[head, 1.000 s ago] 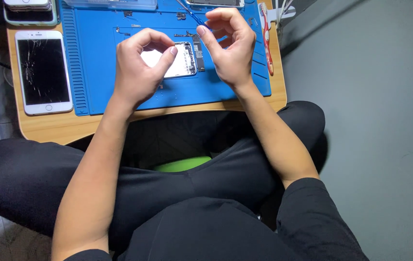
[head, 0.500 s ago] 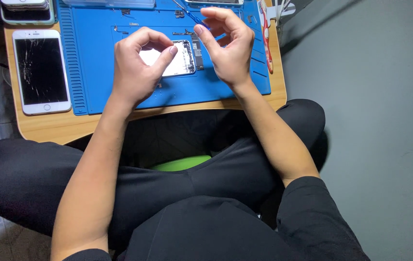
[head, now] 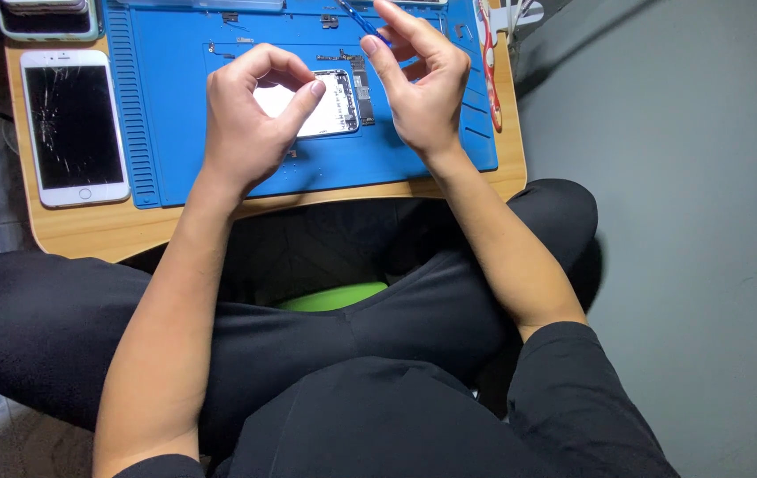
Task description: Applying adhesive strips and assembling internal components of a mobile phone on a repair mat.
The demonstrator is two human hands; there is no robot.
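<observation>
Now the left hand (head: 250, 119) is curling around the opened phone (head: 330, 104), which is lying on the blue mat (head: 166, 133) on the worktop (head: 86, 230). Just beside it, the right hand (head: 422, 88) is pinching a thin blue tool (head: 356, 16). Off to the left, a cracked white phone (head: 75, 127) is lying flat.

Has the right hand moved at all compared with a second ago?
No, barely: the right hand sits at the same spot over the blue mat, beside the opened phone.

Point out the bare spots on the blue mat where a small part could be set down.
Free: the blue mat between its ridged left edge and the left hand, and the front strip below the opened phone. Crowded: the mat's top edge, with small parts, and around the right hand holding a blue tool.
</observation>
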